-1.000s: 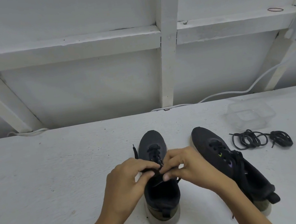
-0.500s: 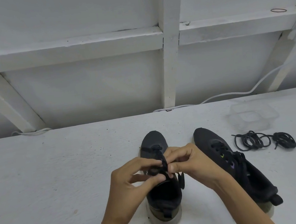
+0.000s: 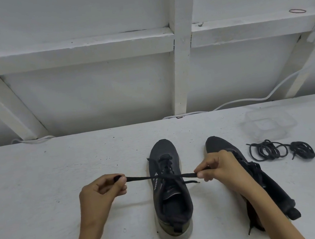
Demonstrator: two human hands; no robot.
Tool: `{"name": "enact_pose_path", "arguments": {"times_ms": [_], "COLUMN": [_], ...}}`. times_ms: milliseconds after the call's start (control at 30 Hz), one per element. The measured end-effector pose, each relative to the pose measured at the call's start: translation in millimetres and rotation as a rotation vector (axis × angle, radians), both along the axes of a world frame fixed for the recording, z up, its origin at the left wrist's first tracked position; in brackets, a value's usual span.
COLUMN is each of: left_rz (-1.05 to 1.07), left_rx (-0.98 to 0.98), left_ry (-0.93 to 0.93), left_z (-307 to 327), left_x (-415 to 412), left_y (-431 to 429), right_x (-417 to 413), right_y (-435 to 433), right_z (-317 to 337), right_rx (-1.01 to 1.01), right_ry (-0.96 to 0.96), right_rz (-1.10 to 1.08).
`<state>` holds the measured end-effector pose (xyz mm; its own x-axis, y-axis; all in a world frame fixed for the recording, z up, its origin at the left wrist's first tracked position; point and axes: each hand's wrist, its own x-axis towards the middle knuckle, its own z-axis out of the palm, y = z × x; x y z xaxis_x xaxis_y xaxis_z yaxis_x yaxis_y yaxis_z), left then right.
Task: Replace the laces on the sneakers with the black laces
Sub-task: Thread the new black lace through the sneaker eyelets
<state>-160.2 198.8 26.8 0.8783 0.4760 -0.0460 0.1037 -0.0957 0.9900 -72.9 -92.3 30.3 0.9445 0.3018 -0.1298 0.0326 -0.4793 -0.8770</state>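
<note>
Two dark sneakers stand on the white table, toes pointing away from me. The left sneaker (image 3: 170, 189) is in the middle, threaded with a flat black lace (image 3: 141, 178). My left hand (image 3: 100, 193) pinches one end of that lace out to the left. My right hand (image 3: 219, 168) pinches the other end to the right, so the lace runs taut across the shoe's tongue. A short lace tip sticks out below my right fingers. The right sneaker (image 3: 264, 181) lies partly hidden behind my right wrist.
A loose bundle of black laces (image 3: 279, 150) lies right of the sneakers. Behind it stands a clear plastic container (image 3: 269, 126). A white cable (image 3: 252, 100) runs along the table's back edge under the white wooden frame.
My hands were together over the left sneaker's tongue. They have moved apart, left and right, drawing the black lace ends out tight.
</note>
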Motion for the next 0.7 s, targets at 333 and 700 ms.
{"name": "enact_pose_path", "arguments": {"times_ms": [333, 700], "left_rz": [0.094, -0.249], "left_rx": [-0.067, 0.343], "left_ry": [0.094, 0.126], "left_z": [-33, -32], "left_x": [2, 7], "left_y": [20, 2], "right_x": [-2, -3], "right_y": [-11, -6], "right_z": [-5, -12], "right_rx": [-0.233, -0.120], "right_ry": [-0.027, 0.192], "right_rz": [-0.049, 0.207]}}
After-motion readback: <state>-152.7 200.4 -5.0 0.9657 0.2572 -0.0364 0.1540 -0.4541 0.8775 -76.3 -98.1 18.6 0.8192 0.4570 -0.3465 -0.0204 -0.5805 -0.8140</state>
